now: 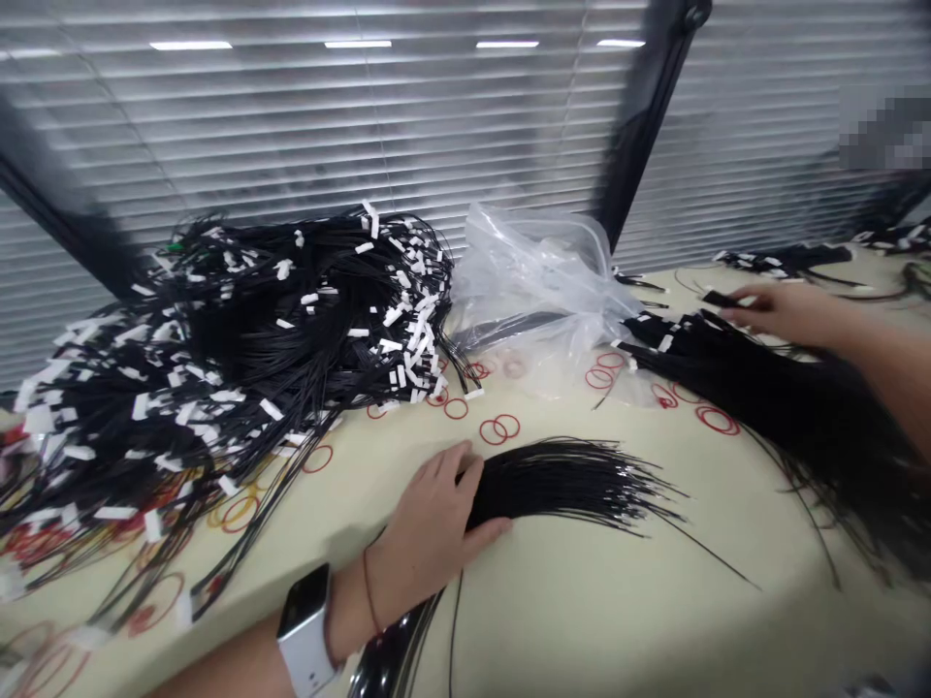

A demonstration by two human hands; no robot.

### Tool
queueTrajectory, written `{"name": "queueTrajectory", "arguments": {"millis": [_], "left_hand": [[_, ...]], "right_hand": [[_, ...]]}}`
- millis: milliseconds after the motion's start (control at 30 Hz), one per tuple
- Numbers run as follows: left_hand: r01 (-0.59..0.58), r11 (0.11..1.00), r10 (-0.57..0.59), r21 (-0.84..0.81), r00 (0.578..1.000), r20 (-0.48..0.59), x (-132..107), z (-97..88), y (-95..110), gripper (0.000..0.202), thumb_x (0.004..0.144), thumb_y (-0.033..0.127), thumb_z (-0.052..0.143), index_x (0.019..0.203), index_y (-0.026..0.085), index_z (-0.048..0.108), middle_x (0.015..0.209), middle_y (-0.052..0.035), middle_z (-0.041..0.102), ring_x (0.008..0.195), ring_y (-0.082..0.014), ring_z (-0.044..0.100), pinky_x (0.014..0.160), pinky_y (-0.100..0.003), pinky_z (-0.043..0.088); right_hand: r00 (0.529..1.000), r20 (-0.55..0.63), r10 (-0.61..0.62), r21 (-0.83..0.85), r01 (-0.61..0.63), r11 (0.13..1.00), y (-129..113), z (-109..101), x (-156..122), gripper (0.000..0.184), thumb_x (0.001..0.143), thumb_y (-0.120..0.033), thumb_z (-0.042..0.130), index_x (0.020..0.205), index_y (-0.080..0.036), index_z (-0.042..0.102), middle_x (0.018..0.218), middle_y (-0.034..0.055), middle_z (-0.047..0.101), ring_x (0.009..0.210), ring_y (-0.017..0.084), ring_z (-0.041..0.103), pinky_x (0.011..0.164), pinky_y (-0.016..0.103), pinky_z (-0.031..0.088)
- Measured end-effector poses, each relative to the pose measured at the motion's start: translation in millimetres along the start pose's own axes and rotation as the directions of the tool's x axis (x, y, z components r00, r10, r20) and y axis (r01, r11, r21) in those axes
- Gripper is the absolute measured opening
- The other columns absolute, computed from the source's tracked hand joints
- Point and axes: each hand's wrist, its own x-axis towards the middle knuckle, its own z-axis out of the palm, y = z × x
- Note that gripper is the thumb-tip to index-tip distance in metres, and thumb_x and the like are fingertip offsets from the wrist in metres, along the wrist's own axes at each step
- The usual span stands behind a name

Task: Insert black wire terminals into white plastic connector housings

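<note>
My left hand (436,523) is wrapped over a bundle of black wires (560,485) lying on the table. Its thin loose ends fan out to the right, and one wire sticks out farther than the others. Farther right, my right hand (786,310) pinches a short dark piece that looks like the end of a black cable (719,299). Below that hand lies a thick pile of black cables (756,388) with a few white connectors. My right forearm passes over the pile's right side, where it blurs.
A large heap of black cables with white connectors (291,310) stands at the left. Clear plastic bags (538,271) lie at the back middle. Red rubber bands (499,428) are scattered on the pale table (618,611). Window blinds (364,116) rise behind.
</note>
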Motion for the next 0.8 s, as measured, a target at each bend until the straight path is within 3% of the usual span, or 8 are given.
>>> {"name": "queueTrajectory", "arguments": {"millis": [100, 167, 300, 367, 533, 633, 733, 800], "left_hand": [[-0.016, 1.000, 0.016, 0.013, 1.000, -0.002, 2.3, -0.9, -1.7, 0.040, 0.082, 0.042, 0.049, 0.110, 0.013, 0.053, 0.112, -0.0133, 0.052, 0.101, -0.0259, 0.050, 0.084, -0.040, 0.047], [-0.031, 0.999, 0.031, 0.028, 1.000, 0.005, 3.8, -1.6, -2.7, 0.033, 0.082, 0.037, 0.050, 0.106, 0.015, 0.055, 0.104, -0.0109, 0.054, 0.093, -0.0245, 0.053, 0.078, -0.039, 0.049], [-0.068, 0.995, 0.067, 0.067, 0.997, 0.029, 6.4, -1.7, -4.4, 0.024, 0.082, 0.032, 0.053, 0.100, 0.016, 0.057, 0.094, -0.0083, 0.057, 0.085, -0.0247, 0.055, 0.068, -0.038, 0.051], [-0.085, 0.993, 0.082, 0.078, 0.996, 0.041, 7.1, -1.8, -4.7, 0.024, 0.081, 0.030, 0.055, 0.101, 0.017, 0.056, 0.093, -0.0079, 0.058, 0.083, -0.0249, 0.056, 0.066, -0.038, 0.051], [-0.065, 0.995, 0.063, 0.076, 0.997, 0.039, 5.5, -11.5, -4.1, 0.033, 0.081, 0.036, 0.053, 0.108, 0.017, 0.052, 0.096, -0.0066, 0.059, 0.083, -0.0236, 0.057, 0.067, -0.037, 0.053], [-0.022, 0.999, 0.021, 0.040, 0.999, 0.033, 0.6, -22.9, -5.8, 0.034, 0.085, 0.040, 0.046, 0.111, 0.018, 0.050, 0.098, -0.0058, 0.059, 0.085, -0.0225, 0.056, 0.071, -0.038, 0.052], [0.025, 1.000, -0.026, 0.008, 0.999, 0.027, -8.9, -32.1, -10.8, 0.029, 0.086, 0.036, 0.045, 0.109, 0.019, 0.052, 0.101, -0.0060, 0.057, 0.090, -0.0234, 0.055, 0.078, -0.041, 0.049], [0.049, 0.998, -0.049, 0.034, 0.999, 0.011, -18.0, -35.7, -16.2, 0.025, 0.085, 0.031, 0.047, 0.106, 0.019, 0.054, 0.103, -0.0071, 0.056, 0.095, -0.0247, 0.053, 0.085, -0.043, 0.046]], "right_hand": [[0.978, 0.203, -0.055, 0.047, 0.046, 0.998, 2.1, 24.7, 5.5, 0.022, 0.086, -0.030, 0.048, 0.101, -0.016, 0.055, 0.100, 0.0051, 0.057, 0.084, 0.013, 0.057, 0.072, 0.030, 0.049], [0.975, 0.207, -0.083, 0.074, 0.069, 0.995, -2.8, 29.4, 4.5, 0.021, 0.085, -0.030, 0.048, 0.100, -0.017, 0.055, 0.099, 0.0042, 0.057, 0.084, 0.012, 0.057, 0.072, 0.029, 0.048], [0.990, -0.094, -0.105, 0.107, 0.114, 0.988, -32.7, 9.6, -3.9, 0.020, 0.084, -0.021, 0.049, 0.097, -0.009, 0.058, 0.094, 0.0114, 0.059, 0.087, 0.016, 0.056, 0.078, 0.033, 0.044], [0.939, -0.320, -0.130, 0.141, 0.183, 0.973, -59.9, -7.1, -12.7, 0.025, 0.084, -0.018, 0.045, 0.100, -0.004, 0.057, 0.096, 0.0187, 0.058, 0.090, 0.019, 0.053, 0.081, 0.032, 0.041], [0.686, -0.620, -0.381, 0.147, 0.579, 0.802, -157.8, -38.7, -55.8, 0.029, 0.088, -0.023, 0.033, 0.102, -0.008, 0.054, 0.093, 0.0125, 0.058, 0.077, 0.012, 0.051, 0.075, 0.025, 0.041], [0.490, -0.584, -0.647, 0.081, 0.828, 0.554, -224.9, -36.8, -86.9, 0.022, 0.086, -0.026, 0.040, 0.095, -0.017, 0.057, 0.083, 0.0017, 0.059, 0.074, 0.008, 0.052, 0.071, 0.018, 0.041], [0.155, -0.458, -0.875, -0.012, 0.983, 0.181, -286.9, -15.2, -108.8, 0.021, 0.087, -0.023, 0.040, 0.098, -0.016, 0.056, 0.093, 0.0043, 0.057, 0.081, 0.011, 0.051, 0.067, 0.020, 0.041], [0.094, -0.450, -0.888, -0.035, 0.992, 0.123, -320.8, 5.1, -115.7, 0.021, 0.085, -0.018, 0.042, 0.100, -0.015, 0.056, 0.095, 0.0061, 0.056, 0.088, 0.014, 0.049, 0.072, 0.023, 0.039]]}}
